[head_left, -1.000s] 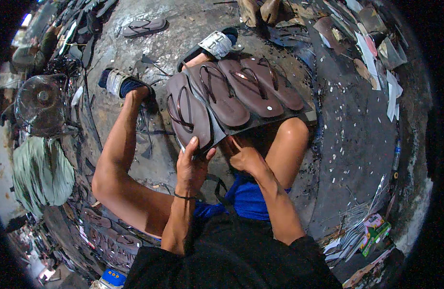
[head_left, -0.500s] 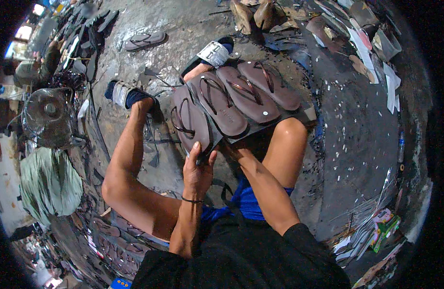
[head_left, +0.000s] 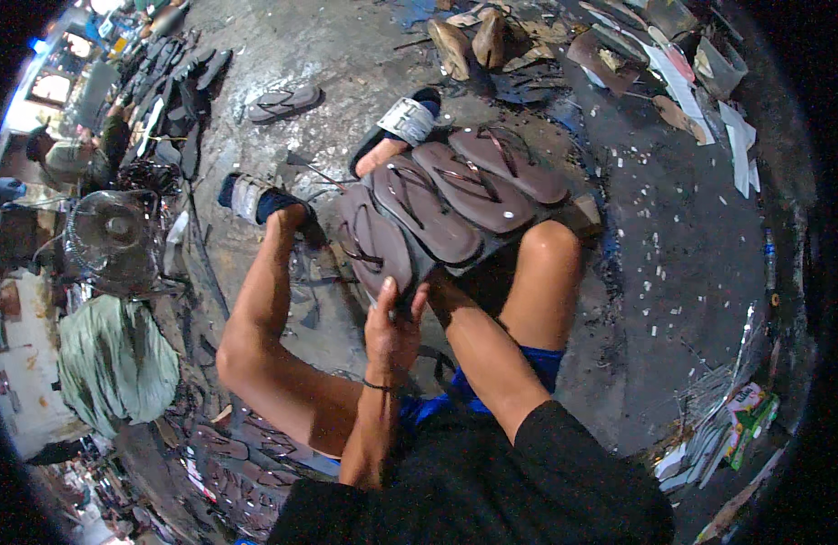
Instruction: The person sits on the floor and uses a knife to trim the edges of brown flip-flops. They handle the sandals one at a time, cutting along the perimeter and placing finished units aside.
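Note:
Several brown flip-flops lie side by side, soles flat and straps up, on a dark flat board (head_left: 491, 252) over my lap. My left hand (head_left: 391, 341) grips the heel end of the leftmost flip-flop (head_left: 375, 238), thumb on top and fingers mostly beneath. To its right are a second flip-flop (head_left: 451, 238), a third flip-flop (head_left: 500, 204) with a small white dot at its heel, and the far-right flip-flop (head_left: 539, 177). My right hand (head_left: 443, 295) reaches under the near edge of the row; its fingers are hidden there.
A lone flip-flop (head_left: 284, 104) lies on the floor ahead. Shoe lasts (head_left: 488, 41) stand at the back. Scraps (head_left: 682, 86) litter the far right. On the left are a fan (head_left: 114, 241), a pale green cloth (head_left: 119, 359) and dark sole pieces (head_left: 169, 91).
The whole view has shifted slightly, so most things sit a little further right and lower. My left thumb stays on the leftmost flip-flop's heel, and the row keeps its order.

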A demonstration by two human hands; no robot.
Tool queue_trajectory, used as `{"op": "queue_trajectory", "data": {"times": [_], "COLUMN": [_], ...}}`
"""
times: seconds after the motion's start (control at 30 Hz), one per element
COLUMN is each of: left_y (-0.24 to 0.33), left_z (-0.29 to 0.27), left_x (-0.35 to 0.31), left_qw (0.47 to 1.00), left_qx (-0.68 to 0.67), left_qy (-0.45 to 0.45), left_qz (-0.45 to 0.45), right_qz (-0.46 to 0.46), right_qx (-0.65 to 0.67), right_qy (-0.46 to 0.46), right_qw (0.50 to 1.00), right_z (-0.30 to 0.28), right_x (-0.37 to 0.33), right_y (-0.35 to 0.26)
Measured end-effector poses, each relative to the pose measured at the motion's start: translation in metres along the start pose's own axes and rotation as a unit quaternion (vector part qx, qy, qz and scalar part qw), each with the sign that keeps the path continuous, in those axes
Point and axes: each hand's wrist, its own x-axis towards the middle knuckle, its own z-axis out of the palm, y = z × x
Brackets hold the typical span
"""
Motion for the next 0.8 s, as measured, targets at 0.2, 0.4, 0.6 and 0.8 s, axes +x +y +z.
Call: {"op": "queue_trajectory", "data": {"times": [0.2, 0.4, 0.6, 0.8], "left_y": [0.080, 0.194, 0.193, 0.163], "left_z": [-0.015, -0.019, -0.054, -0.045], "left_x": [-0.123, -0.229, -0.210, -0.181], "left_qw": [0.872, 0.441, 0.748, 0.924], "left_qx": [0.463, 0.633, 0.171, 0.192], "left_qy": [0.111, 0.218, 0.355, 0.198], "left_qz": [0.110, 0.597, 0.534, 0.264], "right_qz": [-0.037, -0.004, -0.146, -0.161], "right_qx": [0.114, 0.347, 0.249, 0.174], "right_qy": [0.015, -0.076, 0.001, -0.014], "right_qw": [0.993, 0.935, 0.957, 0.971], "right_z": [0.039, 0.021, -0.026, -0.055], "right_x": [0.033, -0.048, -0.176, -0.276], "right_y": [-0.042, -0.052, -0.005, 0.043]}}
